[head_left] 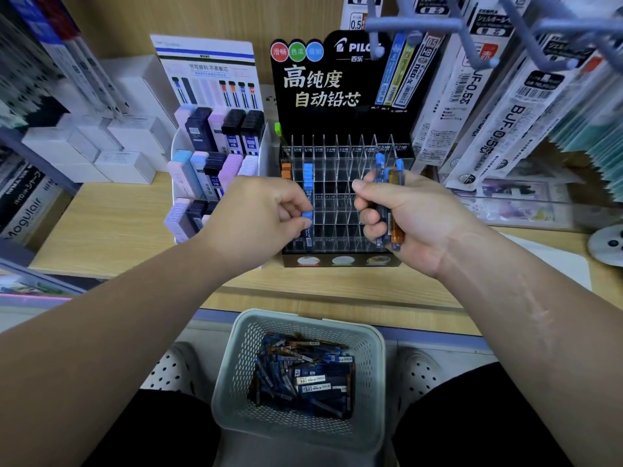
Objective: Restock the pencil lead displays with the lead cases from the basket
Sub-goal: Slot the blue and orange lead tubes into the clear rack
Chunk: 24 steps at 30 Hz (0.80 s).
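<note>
While the right hand (404,217) grips spare lead cases (387,183) (blue, amber), the left hand (263,214) pinches a blue-capped case (307,218) upright at the Pilot display (337,227).

A wooden shelf (111,227) carries a black lead display (337,96) at its middle. Just beside it at 9 o'clock stands a white tiered display (215,156), with stacked white boxes (124,166) farther out at 10. Refill packs (488,129) lean at 2, a clear case (512,207) lies at 3, and a round white thing (606,244) at 4.
</note>
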Each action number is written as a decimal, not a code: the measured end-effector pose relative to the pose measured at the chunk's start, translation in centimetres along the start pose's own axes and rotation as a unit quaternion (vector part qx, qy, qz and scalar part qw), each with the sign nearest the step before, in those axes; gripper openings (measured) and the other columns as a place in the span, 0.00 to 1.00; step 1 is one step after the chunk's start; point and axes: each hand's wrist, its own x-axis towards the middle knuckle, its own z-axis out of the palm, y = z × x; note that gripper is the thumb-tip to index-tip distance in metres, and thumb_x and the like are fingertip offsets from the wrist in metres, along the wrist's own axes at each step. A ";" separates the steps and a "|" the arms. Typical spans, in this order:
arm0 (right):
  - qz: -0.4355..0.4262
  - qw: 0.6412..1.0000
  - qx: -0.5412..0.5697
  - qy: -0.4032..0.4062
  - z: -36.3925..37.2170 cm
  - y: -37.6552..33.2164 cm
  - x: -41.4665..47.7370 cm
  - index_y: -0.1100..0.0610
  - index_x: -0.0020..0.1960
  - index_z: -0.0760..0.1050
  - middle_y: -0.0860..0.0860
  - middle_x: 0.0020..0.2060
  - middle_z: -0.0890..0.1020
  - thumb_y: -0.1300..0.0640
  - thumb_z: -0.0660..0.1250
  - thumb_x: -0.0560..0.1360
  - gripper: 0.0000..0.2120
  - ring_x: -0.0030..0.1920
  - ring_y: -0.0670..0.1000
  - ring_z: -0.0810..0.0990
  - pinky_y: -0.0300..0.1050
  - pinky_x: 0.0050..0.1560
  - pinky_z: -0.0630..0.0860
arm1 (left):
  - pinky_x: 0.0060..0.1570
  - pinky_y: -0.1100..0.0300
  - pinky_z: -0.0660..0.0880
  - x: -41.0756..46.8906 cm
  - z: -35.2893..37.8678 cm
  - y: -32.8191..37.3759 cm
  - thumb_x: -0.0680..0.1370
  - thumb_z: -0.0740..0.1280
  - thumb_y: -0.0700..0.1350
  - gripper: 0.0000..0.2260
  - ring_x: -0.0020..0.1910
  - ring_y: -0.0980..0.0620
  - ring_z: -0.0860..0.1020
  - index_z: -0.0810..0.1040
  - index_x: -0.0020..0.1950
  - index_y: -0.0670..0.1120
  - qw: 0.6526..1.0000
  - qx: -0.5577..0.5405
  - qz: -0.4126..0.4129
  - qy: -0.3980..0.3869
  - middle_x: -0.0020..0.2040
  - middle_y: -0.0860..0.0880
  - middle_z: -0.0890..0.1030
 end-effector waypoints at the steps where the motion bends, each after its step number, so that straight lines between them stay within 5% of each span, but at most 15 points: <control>1: 0.000 1.000 -0.002 -0.001 0.0 0.0 0.0 0.54 0.47 0.73 0.52 0.32 0.78 0.65 0.70 0.78 0.08 0.27 0.47 0.71 0.36 0.24 0.66 | 0.38 0.67 0.78 0.0 0.1 0.0 0.72 0.77 0.38 0.05 0.33 0.60 0.81 0.84 0.43 0.45 1.000 0.018 0.015 -0.002 0.33 0.59 0.79; 5: -0.002 1.000 -0.008 -0.004 0.0 0.1 -0.1 0.54 0.45 0.73 0.52 0.31 0.78 0.64 0.70 0.78 0.09 0.27 0.46 0.71 0.37 0.24 0.66 | 0.36 0.69 0.69 0.0 0.9 -0.7 0.71 0.77 0.39 0.06 0.30 0.64 0.72 0.82 0.38 0.46 0.990 0.122 0.068 -0.004 0.33 0.59 0.73; 13: 0.009 0.999 0.037 -0.034 0.1 0.2 -0.1 0.55 0.46 0.74 0.54 0.32 0.78 0.63 0.69 0.79 0.06 0.27 0.47 0.73 0.37 0.25 0.68 | 0.39 0.52 0.79 0.2 1.4 -1.4 0.70 0.77 0.42 0.06 0.37 0.53 0.77 0.82 0.42 0.48 0.982 0.167 0.090 0.001 0.38 0.54 0.78; 15: 0.016 0.998 0.025 -0.054 0.1 0.2 -0.2 0.56 0.47 0.75 0.54 0.33 0.78 0.63 0.69 0.79 0.05 0.28 0.47 0.73 0.37 0.25 0.68 | 0.38 0.57 0.77 0.2 1.1 -0.6 0.72 0.76 0.43 0.05 0.33 0.57 0.75 0.82 0.46 0.48 0.992 0.111 0.058 0.027 0.37 0.55 0.79; 17: 0.034 0.994 -0.013 -0.098 0.2 0.2 -0.5 0.56 0.46 0.77 0.53 0.32 0.78 0.63 0.69 0.79 0.04 0.28 0.47 0.72 0.36 0.24 0.67 | 0.34 0.60 0.74 0.4 0.7 1.2 0.76 0.73 0.43 0.03 0.29 0.57 0.72 0.83 0.48 0.48 0.996 -0.056 -0.025 0.060 0.35 0.52 0.80; 19: 0.049 0.985 -0.056 -0.154 0.3 0.4 -0.8 0.56 0.47 0.76 0.53 0.32 0.77 0.64 0.68 0.78 0.04 0.28 0.46 0.71 0.36 0.24 0.66 | 0.32 0.62 0.71 0.7 0.2 2.9 0.79 0.70 0.42 0.04 0.28 0.57 0.72 0.83 0.50 0.50 0.966 -0.222 -0.112 0.070 0.36 0.49 0.81; 24: 0.045 0.970 -0.108 -0.213 1.0 0.9 -1.2 0.57 0.47 0.74 0.53 0.32 0.76 0.65 0.67 0.79 0.05 0.27 0.46 0.70 0.36 0.24 0.64 | 0.29 0.65 0.67 0.6 -0.2 4.4 0.79 0.69 0.40 0.05 0.26 0.56 0.68 0.84 0.50 0.46 0.942 -0.303 -0.147 0.004 0.31 0.51 0.78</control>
